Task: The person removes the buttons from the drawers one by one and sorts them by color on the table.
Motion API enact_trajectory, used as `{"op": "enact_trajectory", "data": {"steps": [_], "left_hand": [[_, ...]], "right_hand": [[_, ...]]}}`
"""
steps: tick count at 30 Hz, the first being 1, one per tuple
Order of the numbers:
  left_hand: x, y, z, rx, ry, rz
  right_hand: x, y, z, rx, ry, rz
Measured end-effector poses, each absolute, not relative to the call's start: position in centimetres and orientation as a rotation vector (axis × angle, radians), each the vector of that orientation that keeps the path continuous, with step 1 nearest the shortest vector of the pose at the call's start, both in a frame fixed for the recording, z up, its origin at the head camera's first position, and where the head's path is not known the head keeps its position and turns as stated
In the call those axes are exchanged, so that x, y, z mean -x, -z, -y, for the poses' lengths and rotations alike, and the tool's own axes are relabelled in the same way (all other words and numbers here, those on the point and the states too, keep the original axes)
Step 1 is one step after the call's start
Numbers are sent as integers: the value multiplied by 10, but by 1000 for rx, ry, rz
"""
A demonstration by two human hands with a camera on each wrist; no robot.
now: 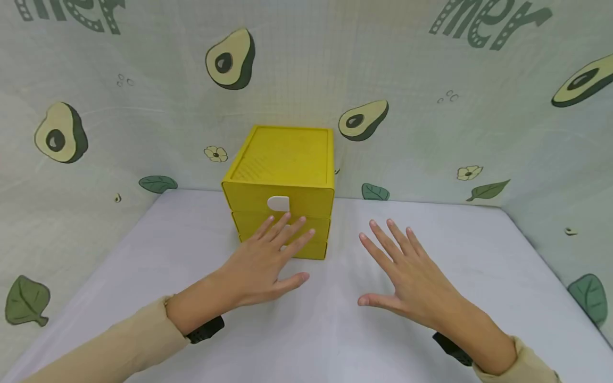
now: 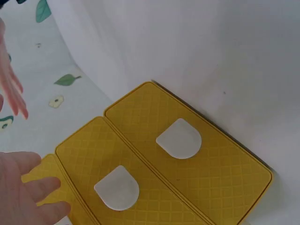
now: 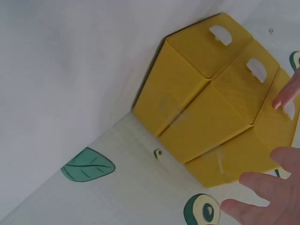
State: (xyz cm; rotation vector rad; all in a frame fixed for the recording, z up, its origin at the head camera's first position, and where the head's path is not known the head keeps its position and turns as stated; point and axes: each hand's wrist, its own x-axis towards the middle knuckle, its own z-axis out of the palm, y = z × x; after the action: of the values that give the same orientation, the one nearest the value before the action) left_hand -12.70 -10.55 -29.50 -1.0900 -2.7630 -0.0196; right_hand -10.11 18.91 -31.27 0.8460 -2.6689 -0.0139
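A yellow three-tier drawer box [image 1: 292, 157] stands toward the back of the white table, its drawer fronts facing me. Each drawer carries a white rounded tab handle, such as the top one [image 1: 279, 203]; two handles [image 2: 179, 139] show plainly in the left wrist view. My left hand [image 1: 263, 266] hovers before the drawer fronts, fingers spread and holding nothing, overlapping the lower drawers in the head view. Off to the box's right, my right hand [image 1: 414, 276] is held palm down over the table, its fingers spread and thumb out. All drawers look closed.
A white cloth covers the table [image 1: 335, 340]. Behind it hangs a pale curtain [image 1: 407, 53] printed with avocados, leaves and flowers, close against the back of the box. Black bands [image 1: 206, 330] sit on both wrists.
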Motion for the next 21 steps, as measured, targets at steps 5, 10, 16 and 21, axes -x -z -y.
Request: {"op": "enact_trajectory", "data": {"steps": [5,10,16,21], "left_hand": [[128,290,107,1157,113,2699],[130,279,112,1231,253,2560],[136,263,125,1261,343,2295],[146,254,138,1200,398,2156]], "right_hand": [[103,309,-187,-844,-39,2650],[110,304,-178,-861,-102,2607],[117,296,-161,-831,-252,2608],[121,290,-143,-778,-403,2618]]}}
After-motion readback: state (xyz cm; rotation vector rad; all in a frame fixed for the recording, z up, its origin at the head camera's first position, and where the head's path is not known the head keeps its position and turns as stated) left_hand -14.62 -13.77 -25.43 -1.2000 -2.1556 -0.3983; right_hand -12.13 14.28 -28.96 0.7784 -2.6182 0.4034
